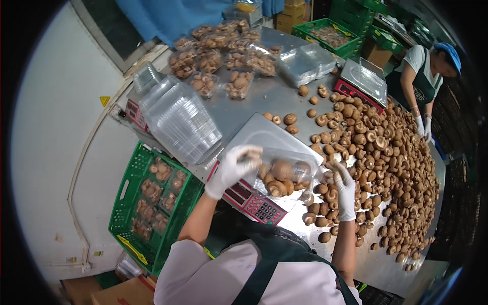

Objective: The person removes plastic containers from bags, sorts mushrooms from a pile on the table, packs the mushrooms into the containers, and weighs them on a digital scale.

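Mushrooms are sitting in a clear tray over the scale.
The left hand is curling partly closed, gripping the tray's left end; the right hand is bending its fingers just beside the right end, blur hiding whether it is holding anything. A loose pile is covering the tabletop's right side, and stacked trays are standing left of the scale.

The gloved left hand curls at the left of the clear tray; the gloved right hand bends beside its right. Both forearms are bare.
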`<state>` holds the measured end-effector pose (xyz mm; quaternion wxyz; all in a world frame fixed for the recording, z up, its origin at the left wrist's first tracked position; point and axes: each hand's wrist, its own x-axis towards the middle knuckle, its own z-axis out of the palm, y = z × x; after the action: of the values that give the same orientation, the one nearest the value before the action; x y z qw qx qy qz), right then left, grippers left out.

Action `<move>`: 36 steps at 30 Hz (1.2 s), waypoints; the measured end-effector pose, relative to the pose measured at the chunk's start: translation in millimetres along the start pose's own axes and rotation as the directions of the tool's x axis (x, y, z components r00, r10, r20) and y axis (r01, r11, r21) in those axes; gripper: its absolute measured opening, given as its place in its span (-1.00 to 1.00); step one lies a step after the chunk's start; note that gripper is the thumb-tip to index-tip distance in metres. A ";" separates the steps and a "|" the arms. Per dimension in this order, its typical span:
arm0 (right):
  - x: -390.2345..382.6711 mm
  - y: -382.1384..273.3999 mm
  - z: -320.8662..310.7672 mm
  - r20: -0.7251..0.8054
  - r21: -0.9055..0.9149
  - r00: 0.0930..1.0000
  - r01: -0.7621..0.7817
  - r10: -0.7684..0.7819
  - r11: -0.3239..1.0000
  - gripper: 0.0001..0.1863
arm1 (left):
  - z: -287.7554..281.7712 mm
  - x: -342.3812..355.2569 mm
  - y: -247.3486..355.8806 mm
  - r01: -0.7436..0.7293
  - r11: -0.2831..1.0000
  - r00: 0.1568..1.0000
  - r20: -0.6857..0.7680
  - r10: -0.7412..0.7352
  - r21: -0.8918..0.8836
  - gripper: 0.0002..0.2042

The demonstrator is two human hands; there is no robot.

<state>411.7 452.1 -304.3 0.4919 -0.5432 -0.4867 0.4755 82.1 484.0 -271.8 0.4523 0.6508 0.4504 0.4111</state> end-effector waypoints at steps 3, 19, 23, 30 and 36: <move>-17.8 -6.3 6.3 0.066 -0.047 0.994 -0.087 0.090 0.995 -0.55 | 21.1 -34.6 -2.2 -0.029 0.944 0.996 -0.072 0.056 0.329 -0.51; -53.9 43.3 27.7 0.260 0.149 0.912 -0.364 0.319 0.919 -0.85 | 41.9 -76.9 -41.9 0.454 0.805 0.888 0.119 -0.444 -0.383 -0.85; -68.5 51.2 29.9 0.076 -0.087 0.997 0.000 0.006 0.996 -0.81 | 46.1 -73.4 -43.5 0.275 0.956 0.961 -0.010 -0.278 -0.097 -0.85; -42.1 28.7 20.4 0.197 -0.583 0.702 0.645 -0.684 0.494 -0.70 | 43.5 -47.4 -35.2 -0.220 0.815 0.954 -0.056 0.295 0.536 -0.61; -39.4 24.5 17.7 0.139 -0.617 0.681 0.628 -0.719 0.475 -0.71 | 49.1 -35.6 -36.6 -0.349 0.753 0.892 -0.050 0.450 0.557 -0.57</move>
<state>392.7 413.1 -328.4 0.4634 -0.4681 -0.7522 0.0163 111.4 445.9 -323.8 0.1116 0.7917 0.4355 0.4137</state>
